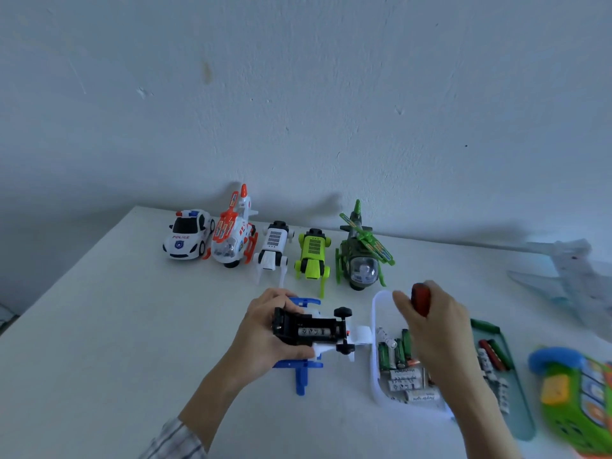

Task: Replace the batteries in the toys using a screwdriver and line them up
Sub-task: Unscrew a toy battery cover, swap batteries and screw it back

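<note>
A pale checked sleeve (175, 440) covers the left forearm's lower end.

White table (99, 326) with toys (275, 246), trays (376, 326)

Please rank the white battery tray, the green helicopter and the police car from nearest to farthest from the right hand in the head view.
1. White battery tray, directly under the right hand.
2. Green helicopter, behind it in the row.
3. Police car, far left end of the row.

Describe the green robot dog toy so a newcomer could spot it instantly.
Start at the row of toys along the table's far edge by the wall. Fourth from the left, between the white robot dog and the dark green helicopter, stands the green robot dog. It alone is lime green, with black grille slots and no rotor.
</note>
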`<state>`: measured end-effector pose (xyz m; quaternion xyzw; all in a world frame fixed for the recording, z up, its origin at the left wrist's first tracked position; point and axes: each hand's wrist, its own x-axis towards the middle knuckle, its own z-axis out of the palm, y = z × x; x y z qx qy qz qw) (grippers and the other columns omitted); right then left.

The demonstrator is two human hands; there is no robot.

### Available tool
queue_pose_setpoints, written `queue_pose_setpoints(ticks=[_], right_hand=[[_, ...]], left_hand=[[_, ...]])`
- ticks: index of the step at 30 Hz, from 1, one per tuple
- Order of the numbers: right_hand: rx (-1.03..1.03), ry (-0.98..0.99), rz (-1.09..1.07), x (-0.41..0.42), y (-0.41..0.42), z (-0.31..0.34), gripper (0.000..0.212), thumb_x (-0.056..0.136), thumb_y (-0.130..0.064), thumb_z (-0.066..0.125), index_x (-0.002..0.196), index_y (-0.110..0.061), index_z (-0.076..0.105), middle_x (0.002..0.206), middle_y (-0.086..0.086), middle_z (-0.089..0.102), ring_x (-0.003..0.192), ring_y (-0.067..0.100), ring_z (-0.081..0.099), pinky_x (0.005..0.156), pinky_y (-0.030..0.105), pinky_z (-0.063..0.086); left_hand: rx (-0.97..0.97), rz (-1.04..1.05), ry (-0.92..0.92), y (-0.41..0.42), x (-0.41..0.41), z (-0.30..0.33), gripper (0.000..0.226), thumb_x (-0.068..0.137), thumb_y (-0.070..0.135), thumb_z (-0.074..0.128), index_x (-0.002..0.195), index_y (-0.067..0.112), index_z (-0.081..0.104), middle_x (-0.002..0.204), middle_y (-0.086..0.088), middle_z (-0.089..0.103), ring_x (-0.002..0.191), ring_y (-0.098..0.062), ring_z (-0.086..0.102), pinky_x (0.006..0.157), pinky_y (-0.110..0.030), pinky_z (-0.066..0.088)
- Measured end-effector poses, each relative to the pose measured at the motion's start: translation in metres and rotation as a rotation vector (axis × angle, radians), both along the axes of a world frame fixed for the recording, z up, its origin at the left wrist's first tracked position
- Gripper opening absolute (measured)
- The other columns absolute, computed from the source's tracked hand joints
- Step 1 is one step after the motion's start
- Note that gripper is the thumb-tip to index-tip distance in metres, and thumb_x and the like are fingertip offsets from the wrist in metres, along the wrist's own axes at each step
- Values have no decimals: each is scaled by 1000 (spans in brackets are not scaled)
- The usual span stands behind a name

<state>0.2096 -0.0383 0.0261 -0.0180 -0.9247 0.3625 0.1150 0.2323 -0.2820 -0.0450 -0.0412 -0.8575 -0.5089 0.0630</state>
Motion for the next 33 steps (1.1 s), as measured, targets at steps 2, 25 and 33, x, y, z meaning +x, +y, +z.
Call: queue_pose_setpoints(ticks=[2,25,33], right_hand=[[-107,243,23,11,-13,16,41,88,-33,65,60,-14,42,57,0,42,52,15,36,49,20,28],[-387,423,330,-10,-74,-6,46,88,-41,62,61,-15,36,51,-5,24,46,10,25,43,23,26],[-428,398,370,-19,-70,-14,47,88,-34,65,60,-9,37,53,-5,26,47,10,24,43,28,29]], left_hand=[[-10,9,8,1,1,-1,59,37,51,85,90,38,63,114,30,49,113,-6,51,93,-24,40],[-67,106,8,8,4,1,56,36,58,81,85,38,62,103,26,49,97,-12,54,82,-31,48],[-56,122,-2,9,4,4,55,38,57,81,85,38,62,104,24,51,98,-12,55,82,-36,50]])
